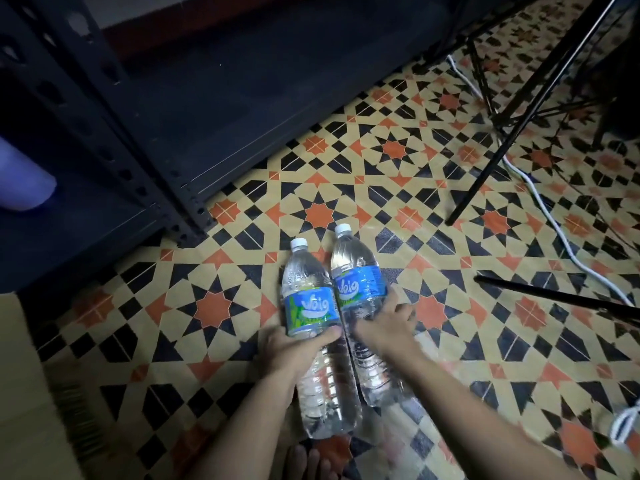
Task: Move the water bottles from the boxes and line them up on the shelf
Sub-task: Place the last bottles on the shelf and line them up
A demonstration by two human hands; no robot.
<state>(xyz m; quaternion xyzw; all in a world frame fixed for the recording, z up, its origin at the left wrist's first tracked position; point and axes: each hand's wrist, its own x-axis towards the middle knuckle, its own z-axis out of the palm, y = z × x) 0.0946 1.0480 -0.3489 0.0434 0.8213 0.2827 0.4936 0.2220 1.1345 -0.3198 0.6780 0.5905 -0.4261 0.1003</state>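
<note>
Each of the hands, left hand (300,348) and right hand (387,325), wraps one water bottle (313,327), (360,289), touching, held near the dark shelf (214,98); one-handed grips on heavy, smooth bottles could slip.

left bottle (313,327): clear plastic, white cap, blue and green label, full of water; lower centre of the frame, cap pointing up-frame, held around the middle.
right bottle (360,306): same kind, same label; touching the left bottle's side, its cap a little farther up-frame.
shelf (214,109): dark metal rack with perforated posts, upper left of the frame.
box (20,393): cardboard, lower left edge.
</note>
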